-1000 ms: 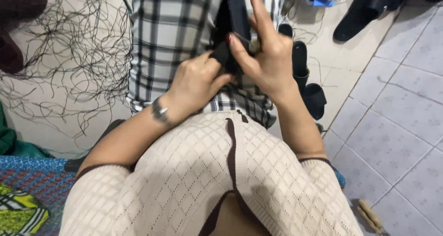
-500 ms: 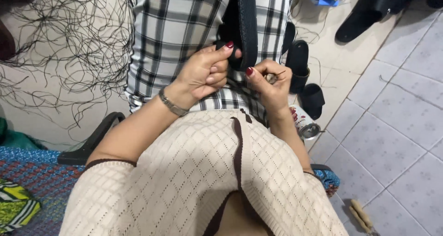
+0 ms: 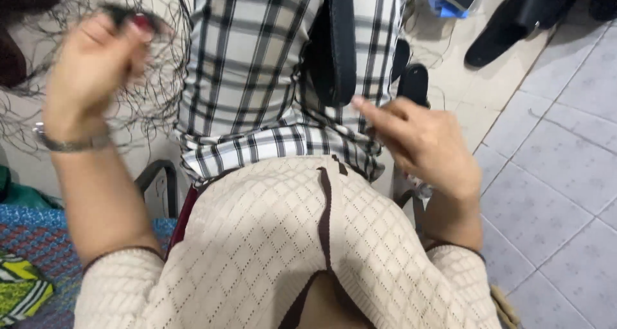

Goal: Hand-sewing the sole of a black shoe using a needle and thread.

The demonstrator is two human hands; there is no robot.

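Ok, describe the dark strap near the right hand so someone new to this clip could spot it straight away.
Start at the plaid cloth filling the top middle of the view. Down its right half hangs the dark strap, a long band with a rounded lower end, just above the right hand. It is the only plain dark piece lying on the checks; the black sandals lie on the floor tiles.

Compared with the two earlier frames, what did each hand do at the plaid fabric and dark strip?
The left hand left the dark strip and swung up and out to the left, blurred, pinching something small and dark I cannot identify. The right hand dropped slightly and no longer grips the strip; its fingertips sit at the strip's lower end, contact unclear. The plaid fabric and strip stayed draped as before.
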